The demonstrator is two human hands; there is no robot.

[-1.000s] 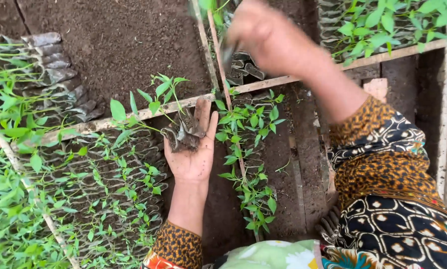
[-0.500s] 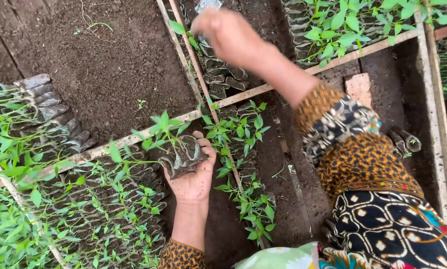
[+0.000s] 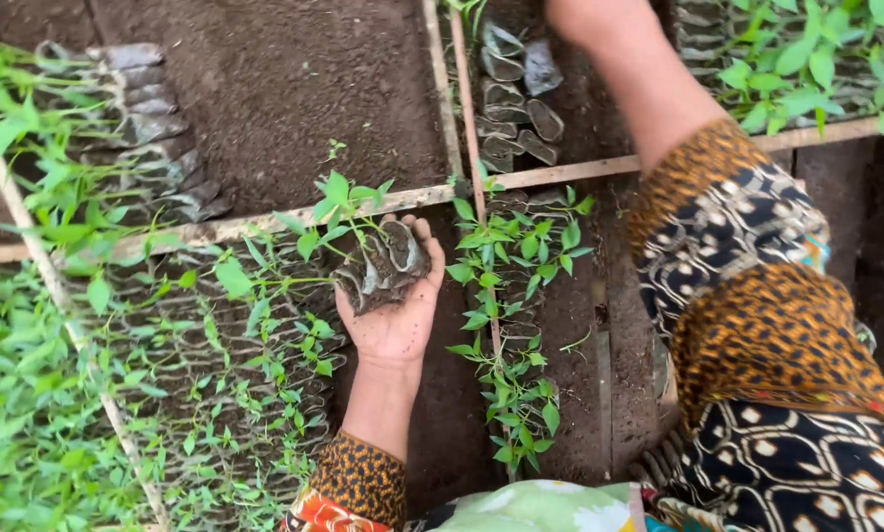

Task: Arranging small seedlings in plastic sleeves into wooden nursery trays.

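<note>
Left hand (image 3: 394, 310) still cradles seedling bags (image 3: 383, 266); right arm (image 3: 649, 89) has reached farther forward.

Left hand (image 3: 394, 315) palm-up, fingers cupped; right arm stretched forward.

Bare dark soil bed (image 3: 294, 108) lies beyond the left hand (image 3: 394, 320); bagged seedlings (image 3: 166, 394) crowd it leftward, wooden slats (image 3: 264, 225) crossing.

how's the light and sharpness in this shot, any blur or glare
Head view: soft, even daylight, no glare and no hard shadows; the left hand and the seedling bags it cups are sharp; the right forearm is slightly soft and runs off the top edge, so that hand is out of frame; the leaves at the left edge look bright and a little smeared.
</note>
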